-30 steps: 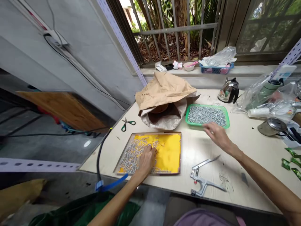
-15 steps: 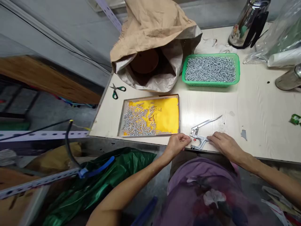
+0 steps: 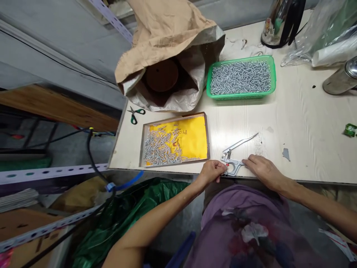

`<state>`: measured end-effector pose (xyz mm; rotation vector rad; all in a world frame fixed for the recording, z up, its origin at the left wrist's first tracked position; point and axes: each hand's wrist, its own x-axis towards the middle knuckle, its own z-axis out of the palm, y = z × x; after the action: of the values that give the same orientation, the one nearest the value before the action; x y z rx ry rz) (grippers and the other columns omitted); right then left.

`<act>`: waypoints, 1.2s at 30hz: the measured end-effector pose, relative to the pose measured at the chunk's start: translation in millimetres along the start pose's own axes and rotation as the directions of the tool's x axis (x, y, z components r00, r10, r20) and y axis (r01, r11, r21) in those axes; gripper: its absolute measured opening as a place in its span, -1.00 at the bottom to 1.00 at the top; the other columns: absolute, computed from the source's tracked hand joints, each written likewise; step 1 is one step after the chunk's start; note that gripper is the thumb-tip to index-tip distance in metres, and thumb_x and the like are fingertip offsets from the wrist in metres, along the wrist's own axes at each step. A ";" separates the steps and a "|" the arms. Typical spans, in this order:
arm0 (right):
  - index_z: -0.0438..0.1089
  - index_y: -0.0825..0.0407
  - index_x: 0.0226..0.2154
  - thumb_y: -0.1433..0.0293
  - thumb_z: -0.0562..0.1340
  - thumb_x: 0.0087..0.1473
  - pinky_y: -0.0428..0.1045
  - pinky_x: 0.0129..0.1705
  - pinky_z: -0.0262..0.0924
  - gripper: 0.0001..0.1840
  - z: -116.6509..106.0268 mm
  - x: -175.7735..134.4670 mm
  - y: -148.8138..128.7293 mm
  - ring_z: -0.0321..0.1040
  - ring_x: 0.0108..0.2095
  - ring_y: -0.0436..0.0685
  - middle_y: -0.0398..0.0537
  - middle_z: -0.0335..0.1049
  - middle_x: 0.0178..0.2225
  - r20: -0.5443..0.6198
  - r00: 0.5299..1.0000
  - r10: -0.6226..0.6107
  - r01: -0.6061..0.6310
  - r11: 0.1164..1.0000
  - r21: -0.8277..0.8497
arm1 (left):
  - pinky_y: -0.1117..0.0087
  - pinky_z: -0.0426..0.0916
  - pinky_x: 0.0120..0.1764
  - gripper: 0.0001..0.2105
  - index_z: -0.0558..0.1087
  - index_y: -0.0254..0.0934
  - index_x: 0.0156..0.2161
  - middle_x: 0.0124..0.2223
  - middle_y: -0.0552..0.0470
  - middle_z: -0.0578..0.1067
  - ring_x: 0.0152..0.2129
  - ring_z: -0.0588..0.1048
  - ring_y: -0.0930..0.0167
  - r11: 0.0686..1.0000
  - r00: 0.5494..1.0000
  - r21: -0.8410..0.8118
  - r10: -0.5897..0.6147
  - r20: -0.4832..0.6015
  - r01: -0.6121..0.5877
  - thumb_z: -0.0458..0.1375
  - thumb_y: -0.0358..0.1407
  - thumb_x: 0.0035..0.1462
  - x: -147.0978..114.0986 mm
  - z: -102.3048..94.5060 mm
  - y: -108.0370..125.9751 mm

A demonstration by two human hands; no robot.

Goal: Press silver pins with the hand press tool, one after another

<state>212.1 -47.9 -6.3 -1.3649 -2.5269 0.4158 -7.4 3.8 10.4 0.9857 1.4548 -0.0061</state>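
Observation:
A pair of metal snap-fastener pliers (image 3: 237,162) lies at the table's front edge, its long upper handle raised and a small spring and red piece near the jaw. The fingers of my right hand (image 3: 263,169) are closed over the end of its lower handle. At the jaw, my left hand (image 3: 212,171) is pinched, thumb against fingers; anything between the fingertips is too small to make out. Just left of it is a shallow box (image 3: 208,143) with a yellow bottom, where many small silvery spring-like pieces (image 3: 160,149) are heaped toward the left.
A green plastic basket (image 3: 240,96) full of similar silvery pieces stands farther back. Beside it, a brown paper sack (image 3: 167,41) gapes open. Scissors (image 3: 135,114) lie at the left edge. A metal kettle (image 3: 275,26), a steel flask (image 3: 341,78) and a green wrapper (image 3: 350,130) are rightward.
The left hand's fingertips have come in to the jaw of the pliers, now covering part of it. My right hand stays on the handle. The whole view has shifted slightly.

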 end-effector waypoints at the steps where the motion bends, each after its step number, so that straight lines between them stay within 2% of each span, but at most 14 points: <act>1: 0.38 0.10 -0.25 0.63 -0.01 0.16 -0.04 -0.33 0.16 -0.70 0.4 0.0 0.2 0.26 -0.37 0.09 0.00 0.32 -0.36 -0.002 1.000 -0.003 0.003 1.000 -0.009 | 0.61 0.00 -0.71 -0.86 0.37 -0.35 -0.52 -0.68 0.26 0.30 -0.87 0.21 0.66 1.000 1.000 0.019 -0.007 0.011 0.007 0.19 -0.39 0.03 0.2 -0.9 1.5; 7: 0.39 0.09 -0.22 0.65 -0.04 0.15 -0.03 -0.34 0.16 -0.65 5.0 -0.9 0.1 0.26 -0.39 0.08 -0.01 0.35 -0.37 0.013 1.000 -0.014 0.014 0.997 -0.072 | 0.60 -0.01 -0.71 -0.86 0.38 -0.35 -0.52 -0.70 0.27 0.29 -0.87 0.22 0.65 0.997 0.999 0.077 -0.025 0.044 0.022 0.19 -0.42 0.04 0.0 -2.6 7.9; 11: 0.37 0.08 -0.14 0.43 0.05 0.24 0.00 -0.28 0.21 -0.77 -2.2 3.1 8.3 0.31 -0.28 0.13 0.08 0.39 -0.24 0.016 1.000 0.009 -0.009 1.000 -0.013 | 0.59 -0.02 -0.71 -0.86 0.39 -0.35 -0.50 -0.70 0.27 0.29 -0.87 0.22 0.64 0.995 0.998 0.091 -0.047 0.040 0.043 0.16 -0.44 0.07 -0.8 -1.4 9.6; 12: 0.34 0.08 -0.05 0.32 0.10 0.23 0.05 -0.21 0.22 -0.72 -5.9 5.1 12.8 0.32 -0.18 0.19 0.15 0.38 -0.12 0.013 1.000 0.022 -0.022 1.000 -0.021 | 0.59 -0.03 -0.72 -0.86 0.39 -0.35 -0.50 -0.70 0.28 0.29 -0.88 0.22 0.64 0.995 0.998 0.089 -0.048 0.039 0.044 0.16 -0.44 0.08 -1.0 -1.2 9.6; 15: 0.10 0.12 0.20 0.04 0.20 0.10 0.23 -0.01 0.13 -0.25 -16.4 11.9 28.6 0.09 0.15 0.44 0.35 0.14 0.18 0.036 0.997 0.063 -0.058 0.991 -0.121 | 0.59 -0.03 -0.72 -0.85 0.38 -0.35 -0.51 -0.70 0.28 0.29 -0.88 0.21 0.64 0.996 0.999 0.077 -0.044 0.032 0.041 0.15 -0.44 0.08 -1.8 -0.7 8.6; 18: -0.09 0.17 0.28 -0.07 0.19 0.04 0.28 0.07 0.00 -0.03 -21.5 17.9 38.3 -0.04 0.23 0.48 0.40 0.09 0.22 0.098 0.994 0.046 -0.027 0.983 -0.183 | 0.60 -0.02 -0.71 -0.83 0.36 -0.34 -0.53 -0.71 0.28 0.27 -0.88 0.22 0.64 0.996 0.999 0.071 -0.049 0.020 0.048 0.15 -0.44 0.08 -2.0 0.3 7.3; 21: -0.08 0.19 0.27 0.00 0.22 0.03 0.26 0.06 -0.03 -0.05 -23.9 22.0 36.3 0.07 0.16 0.44 0.37 0.21 0.14 0.141 0.989 0.033 -0.001 0.976 -0.216 | 0.60 -0.03 -0.71 -0.83 0.36 -0.34 -0.52 -0.70 0.28 0.28 -0.88 0.22 0.64 0.996 0.998 0.072 -0.053 0.019 0.052 0.14 -0.43 0.09 -1.3 1.3 7.7; 26: 0.07 0.20 0.19 0.23 0.22 0.06 0.17 -0.05 0.00 -0.28 -29.5 20.2 22.9 0.23 -0.06 0.34 0.25 0.36 -0.03 0.169 0.983 0.068 -0.028 0.974 -0.225 | 0.56 0.00 -0.70 -0.84 0.39 -0.33 -0.48 -0.68 0.27 0.29 -0.86 0.22 0.62 0.987 0.999 0.155 -0.042 0.030 0.037 0.14 -0.37 0.12 -0.9 -1.4 4.4; 28: 0.11 0.18 0.16 0.29 0.20 0.09 0.14 -0.09 0.02 -0.37 -29.1 16.6 19.4 0.23 -0.11 0.32 0.20 0.39 -0.09 0.143 0.988 0.064 -0.031 0.974 -0.223 | 0.54 0.08 -0.65 -0.82 0.41 -0.33 -0.48 -0.65 0.22 0.33 -0.79 0.30 0.57 0.959 0.999 0.282 0.035 -0.004 -0.033 0.16 -0.31 0.13 -3.2 -2.3 -1.0; 29: 0.13 0.17 0.15 0.32 0.18 0.10 0.13 -0.11 0.02 -0.41 -28.0 14.8 18.1 0.23 -0.14 0.30 0.18 0.40 -0.12 0.127 0.990 0.060 -0.032 0.976 -0.217 | 0.53 0.15 -0.60 -0.82 0.42 -0.32 -0.46 -0.61 0.17 0.38 -0.73 0.36 0.54 0.924 0.991 0.370 0.127 -0.046 -0.101 0.16 -0.29 0.13 -4.9 -1.7 -3.9; 30: 0.15 0.17 0.14 0.34 0.17 0.11 0.11 -0.12 0.03 -0.45 -26.5 13.0 17.0 0.23 -0.17 0.29 0.16 0.41 -0.15 0.110 0.993 0.052 -0.029 0.978 -0.206 | 0.52 0.22 -0.53 -0.82 0.43 -0.32 -0.44 -0.55 0.12 0.43 -0.64 0.42 0.51 0.865 0.964 0.467 0.250 -0.085 -0.183 0.17 -0.27 0.15 -6.5 -0.1 -6.5; 32: 0.16 0.15 0.14 0.38 0.14 0.13 0.09 -0.13 0.05 -0.48 -23.2 10.4 15.1 0.23 -0.20 0.26 0.14 0.41 -0.19 0.078 0.996 0.038 -0.024 0.984 -0.175 | 0.47 0.32 -0.36 -0.85 0.46 -0.30 -0.35 -0.37 0.02 0.51 -0.42 0.49 0.43 0.678 0.849 0.654 0.519 -0.104 -0.335 0.15 -0.26 0.18 -8.1 6.5 -8.4; 34: 0.13 0.13 0.17 0.40 0.11 0.14 0.09 -0.14 0.07 -0.47 -20.6 9.0 13.3 0.23 -0.21 0.26 0.13 0.41 -0.20 0.050 0.998 0.039 -0.031 0.989 -0.147 | 0.37 0.37 -0.22 -0.86 0.45 -0.28 -0.22 -0.20 -0.07 0.52 -0.24 0.48 0.33 0.454 0.719 0.776 0.695 -0.002 -0.437 0.13 -0.25 0.21 -5.1 16.4 -4.4; 36: 0.07 0.11 0.21 0.40 0.10 0.15 0.11 -0.13 0.09 -0.42 -19.4 7.7 12.3 0.25 -0.20 0.27 0.13 0.42 -0.20 0.030 0.998 0.054 -0.050 0.991 -0.122 | 0.25 0.37 -0.10 -0.77 0.39 -0.30 -0.06 -0.04 -0.17 0.47 -0.09 0.43 0.24 0.260 0.624 0.820 0.768 0.144 -0.510 0.12 -0.25 0.22 3.1 26.2 4.6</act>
<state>224.1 -32.4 8.0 -1.4817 -2.5860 0.3005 17.1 -6.2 5.5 2.4581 1.1413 0.0952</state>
